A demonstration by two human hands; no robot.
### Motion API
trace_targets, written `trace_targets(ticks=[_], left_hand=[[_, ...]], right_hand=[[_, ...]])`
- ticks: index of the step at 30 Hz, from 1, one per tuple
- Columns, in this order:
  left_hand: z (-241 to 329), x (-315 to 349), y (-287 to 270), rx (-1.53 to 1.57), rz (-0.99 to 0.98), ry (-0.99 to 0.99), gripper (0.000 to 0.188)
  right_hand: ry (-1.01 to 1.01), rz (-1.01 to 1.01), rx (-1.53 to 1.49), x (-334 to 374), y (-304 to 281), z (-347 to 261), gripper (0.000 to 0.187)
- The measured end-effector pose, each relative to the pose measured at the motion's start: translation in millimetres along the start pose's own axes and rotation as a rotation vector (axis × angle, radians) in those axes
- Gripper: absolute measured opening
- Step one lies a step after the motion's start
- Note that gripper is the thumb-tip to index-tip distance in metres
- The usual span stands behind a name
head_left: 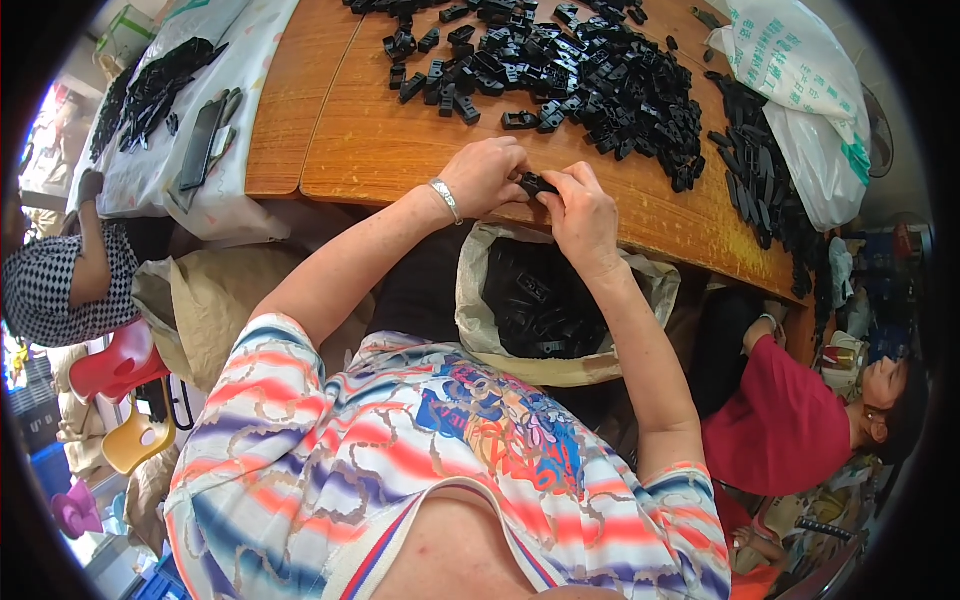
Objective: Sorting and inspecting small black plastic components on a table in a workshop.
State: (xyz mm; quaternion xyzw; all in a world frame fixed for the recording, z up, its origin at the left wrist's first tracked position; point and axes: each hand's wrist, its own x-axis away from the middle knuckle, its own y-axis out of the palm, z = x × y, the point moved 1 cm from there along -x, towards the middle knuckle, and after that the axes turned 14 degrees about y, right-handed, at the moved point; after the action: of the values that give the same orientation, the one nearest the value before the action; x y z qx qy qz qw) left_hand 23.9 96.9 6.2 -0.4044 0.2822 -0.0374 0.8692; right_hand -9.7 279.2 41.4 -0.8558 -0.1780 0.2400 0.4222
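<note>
Between both my hands, at the near edge of the wooden table (370, 140), is a small black plastic part (536, 184). My left hand (487, 172), with a silver bracelet at the wrist, has its fingers closed on the part's left end. The thumb and fingers of my right hand (583, 213) pinch its right end. Just beyond my hands spreads a large heap of similar black plastic parts (560, 70). Below them, an open cloth-like sack (478, 290) holds many more black parts (540, 300). The finer shape of the held part is hidden by my fingers.
Slim black pieces (750, 170) lie along the table's right side beside a white plastic bag (800, 90). A covered table (240, 130) at left carries black pieces and a dark flat object (202, 145). One person (780, 420) sits at right, another (70, 270) at left.
</note>
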Motion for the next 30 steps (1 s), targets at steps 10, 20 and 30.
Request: trace_targets(ticks=[10, 20, 30], left_hand=[[-1, 3, 0, 0.029, 0.013, -0.028, 0.027], [-6, -13, -18, 0.141, 0.02, -0.07, 0.03], [-35, -40, 2, -0.459, 0.086, -0.142, 0.013]], right_hand=[[-0.101, -0.035, 0.126, 4, 8, 0, 0.031], [-0.039, -0.122, 0.096, 44, -13, 16, 0.03], [0.086, 0.13, 0.169, -10, -53, 69, 0.009]])
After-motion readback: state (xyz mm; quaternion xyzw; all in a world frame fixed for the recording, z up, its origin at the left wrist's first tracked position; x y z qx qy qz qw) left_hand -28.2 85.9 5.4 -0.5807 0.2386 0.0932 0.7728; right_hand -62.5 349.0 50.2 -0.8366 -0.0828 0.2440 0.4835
